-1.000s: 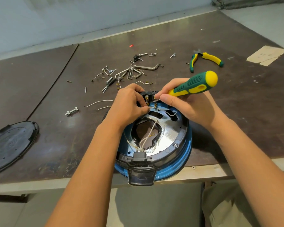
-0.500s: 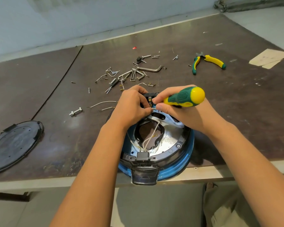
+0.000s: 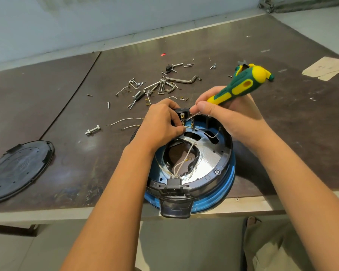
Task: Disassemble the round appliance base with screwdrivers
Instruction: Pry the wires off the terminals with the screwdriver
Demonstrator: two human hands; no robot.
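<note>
Right now my left hand curls round the black terminal block on the round appliance base, bracing it at the desk's near edge. My right hand pinches the screwdriver low, steering its tip onto the terminals.

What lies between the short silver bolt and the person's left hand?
Two loose thin white wires on the brown table, in the head view.
</note>
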